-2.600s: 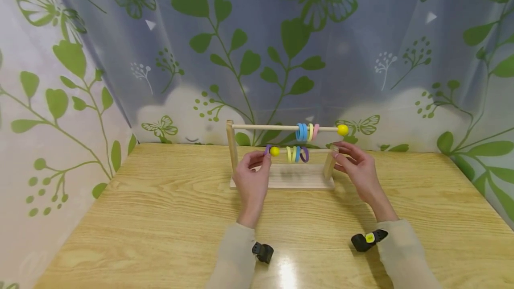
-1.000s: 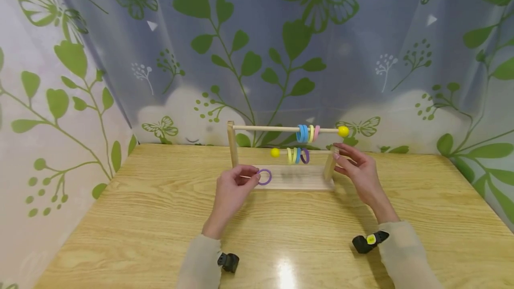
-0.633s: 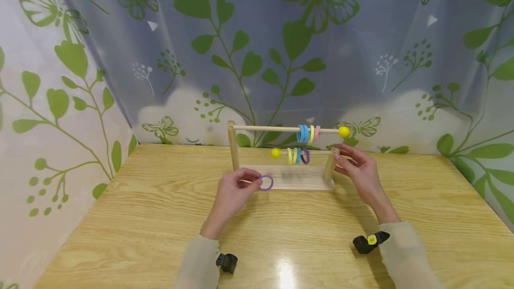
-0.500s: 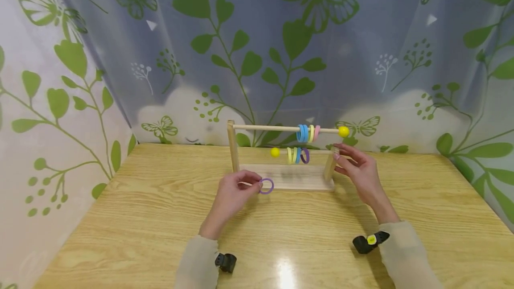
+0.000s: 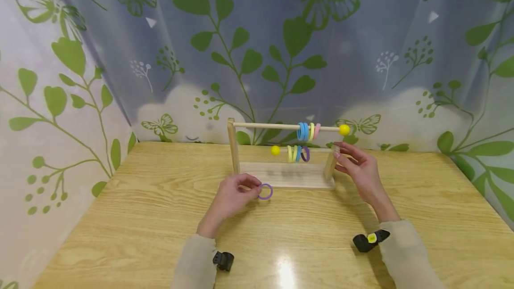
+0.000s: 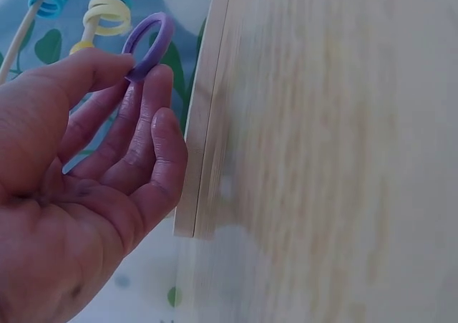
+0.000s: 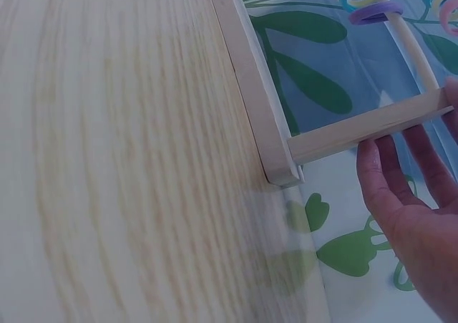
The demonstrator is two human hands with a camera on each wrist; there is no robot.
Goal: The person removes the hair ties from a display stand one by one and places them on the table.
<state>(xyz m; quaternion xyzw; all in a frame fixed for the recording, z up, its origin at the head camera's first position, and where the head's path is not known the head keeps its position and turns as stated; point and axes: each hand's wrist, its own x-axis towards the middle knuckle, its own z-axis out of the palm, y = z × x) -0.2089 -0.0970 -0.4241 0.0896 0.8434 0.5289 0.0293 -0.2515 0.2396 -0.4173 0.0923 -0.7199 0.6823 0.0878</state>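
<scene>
Thumb and fingertips of my left hand (image 5: pixel 233 195) pinch a purple ring (image 6: pixel 163 40), held just in front of the stand's base, left of its middle. My right hand (image 5: pixel 361 168) grips the short post (image 5: pixel 330 164) of a wooden ring stand (image 5: pixel 289 177) near its top; the right wrist view shows fingers beneath the post. On the lower rod hang yellow rings (image 5: pixel 290 154), a blue ring (image 5: pixel 298 154) and another purple ring (image 5: pixel 305 154). Blue rings (image 5: pixel 302 132), a yellow ring (image 5: pixel 311 132) and a pink ring (image 5: pixel 317 130) hang on the upper rod (image 5: pixel 265 125).
Yellow balls cap the rod ends: one ball (image 5: pixel 344 130) at the upper right, one ball (image 5: pixel 275 150) at the lower left. A tall post (image 5: pixel 233 146) rises at the stand's left. Behind the wooden table (image 5: pixel 152 217) hangs a leaf-patterned curtain (image 5: pixel 257 35).
My left hand has drawn the purple ring off past the lower rod's ball end, then lowered it toward the table's front. My right hand stays on the short post.
</scene>
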